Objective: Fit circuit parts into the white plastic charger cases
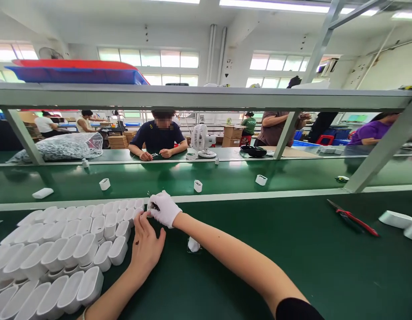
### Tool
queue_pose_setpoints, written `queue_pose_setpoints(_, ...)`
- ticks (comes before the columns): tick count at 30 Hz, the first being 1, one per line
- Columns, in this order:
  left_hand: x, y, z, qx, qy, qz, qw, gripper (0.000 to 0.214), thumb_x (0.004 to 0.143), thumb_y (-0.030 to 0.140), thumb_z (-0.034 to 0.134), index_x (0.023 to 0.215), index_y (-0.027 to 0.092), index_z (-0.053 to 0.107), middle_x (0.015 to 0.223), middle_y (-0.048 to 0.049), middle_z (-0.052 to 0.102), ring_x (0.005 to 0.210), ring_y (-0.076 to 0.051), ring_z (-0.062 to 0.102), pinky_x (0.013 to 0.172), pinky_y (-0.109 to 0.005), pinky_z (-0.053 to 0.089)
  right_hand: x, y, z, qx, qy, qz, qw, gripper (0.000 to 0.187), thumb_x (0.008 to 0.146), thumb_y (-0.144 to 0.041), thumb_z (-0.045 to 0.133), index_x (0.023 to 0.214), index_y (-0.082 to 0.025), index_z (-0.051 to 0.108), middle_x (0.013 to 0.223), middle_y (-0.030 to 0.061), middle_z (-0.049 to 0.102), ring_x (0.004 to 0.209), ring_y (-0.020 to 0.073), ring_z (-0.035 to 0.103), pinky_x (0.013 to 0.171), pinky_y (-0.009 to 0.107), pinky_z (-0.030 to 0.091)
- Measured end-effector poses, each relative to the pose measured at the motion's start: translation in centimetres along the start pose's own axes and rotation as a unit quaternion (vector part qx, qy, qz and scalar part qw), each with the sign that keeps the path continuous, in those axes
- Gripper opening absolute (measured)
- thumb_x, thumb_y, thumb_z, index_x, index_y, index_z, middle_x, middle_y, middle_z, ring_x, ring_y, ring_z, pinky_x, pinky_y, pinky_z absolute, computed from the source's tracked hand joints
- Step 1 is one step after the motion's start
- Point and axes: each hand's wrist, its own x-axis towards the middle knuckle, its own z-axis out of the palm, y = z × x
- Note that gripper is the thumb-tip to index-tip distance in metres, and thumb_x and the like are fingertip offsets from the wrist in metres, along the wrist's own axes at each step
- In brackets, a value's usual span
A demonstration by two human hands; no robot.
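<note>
My right hand, in a white glove, is closed around a small white plastic housing at the far right end of the rows of housings. Something dark shows between its fingers, and thin wire-like tips stick up just above. My left hand is bare, with its fingers stretched forward and thumb apart. Its fingertips reach the near side of the held housing; whether they press on it I cannot tell. Left of both hands stand many white oval housings in rows, partly stacked.
A small white piece lies under my right forearm. Red-handled pliers and white housings are on the right. Beyond a pale ledge, a green belt carries spaced white parts. A shelf crosses above; a co-worker sits opposite.
</note>
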Motion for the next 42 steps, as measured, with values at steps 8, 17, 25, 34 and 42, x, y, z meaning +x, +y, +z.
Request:
queue_pose_setpoints(8, -0.6, 0.3, 0.3, -0.158, -0.205, -0.037, 0.965, 0.051, 0.082, 0.041, 0.052, 0.126, 0.019, 0.04, 0.099, -0.008, 0.059, 0.097, -0.028, 0.059, 0.085, -0.045, 0.048, -10.6, -0.4, -4.9, 0.201, 0.01, 0.103, 0.974, 0.013, 0.074, -0.011, 0.06, 0.08, -0.021, 0.053, 0.07, -0.0044, 0.057, 0.065, 0.0126, 0.057, 0.066, 0.027, 0.047)
queue_pose_setpoints(17, -2.4, 1.3, -0.1, -0.109, -0.212, 0.015, 0.971, 0.047, 0.077, 0.048, 0.056, 0.117, 0.023, 0.053, 0.111, -0.0065, 0.057, 0.108, -0.03, 0.052, 0.089, -0.045, 0.045, -16.9, -0.5, -5.7, 0.164, -0.06, 0.165, 0.971, 0.024, 0.068, -0.018, 0.07, 0.079, -0.021, 0.05, 0.076, -0.003, 0.058, 0.074, 0.0149, 0.059, 0.069, 0.027, 0.048)
queue_pose_setpoints(25, -2.8, 1.0, -0.2, -0.141, -0.238, -0.001, 0.961, 0.055, 0.079, 0.044, 0.055, 0.13, 0.027, 0.044, 0.113, -0.0034, 0.058, 0.105, -0.026, 0.056, 0.091, -0.041, 0.044, -18.6, -0.9, -7.7, 0.204, -0.032, 0.189, 0.96, 0.03, 0.072, -0.008, 0.057, 0.095, -0.024, 0.048, 0.082, -0.0009, 0.062, 0.092, 0.0187, 0.062, 0.08, 0.031, 0.048)
queue_pose_setpoints(34, -2.1, 1.5, -0.8, -0.172, -0.269, -0.012, 0.948, 0.05, 0.076, 0.042, 0.059, 0.123, 0.026, 0.053, 0.109, -0.0038, 0.061, 0.101, -0.025, 0.057, 0.088, -0.04, 0.046, -17.7, -0.8, -8.4, 0.122, -0.153, 0.092, 0.976, 0.029, 0.064, -0.004, 0.065, 0.081, -0.022, 0.051, 0.086, -0.0011, 0.062, 0.085, 0.0187, 0.061, 0.073, 0.028, 0.048)
queue_pose_setpoints(42, -1.9, 2.0, -1.2, -0.21, -0.292, -0.003, 0.933, 0.05, 0.071, 0.036, 0.063, 0.12, 0.028, 0.057, 0.106, -0.0032, 0.06, 0.099, -0.024, 0.056, 0.09, -0.041, 0.046, -18.3, 0.9, -7.0, 0.267, -0.106, 0.068, 0.955, 0.025, 0.069, -0.004, 0.061, 0.082, -0.022, 0.049, 0.078, -0.0035, 0.061, 0.075, 0.0131, 0.062, 0.075, 0.027, 0.05)
